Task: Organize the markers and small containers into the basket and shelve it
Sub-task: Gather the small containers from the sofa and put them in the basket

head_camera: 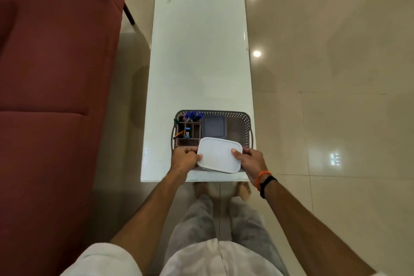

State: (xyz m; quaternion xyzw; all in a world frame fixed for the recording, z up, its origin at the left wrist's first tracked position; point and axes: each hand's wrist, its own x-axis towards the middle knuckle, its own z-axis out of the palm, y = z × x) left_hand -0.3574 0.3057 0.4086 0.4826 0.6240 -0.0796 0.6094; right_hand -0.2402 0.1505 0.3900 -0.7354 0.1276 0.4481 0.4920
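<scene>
A grey perforated basket [239, 116] stands on the near end of the white table [199, 51]. Inside it on the left is a brown divided organiser [194, 132] holding blue-capped markers [192, 115] and other pens. A grey lidded container [214, 126] lies in the basket's middle. I hold a white lidded container [219, 154] over the basket's near edge, tilted slightly. My left hand [184, 159] grips its left end and my right hand [251, 160] grips its right end.
A dark red sofa [56, 74] runs along the left of the table. Glossy beige floor tiles [336, 74] lie to the right and beyond. My legs and bare feet are just below the table's near edge.
</scene>
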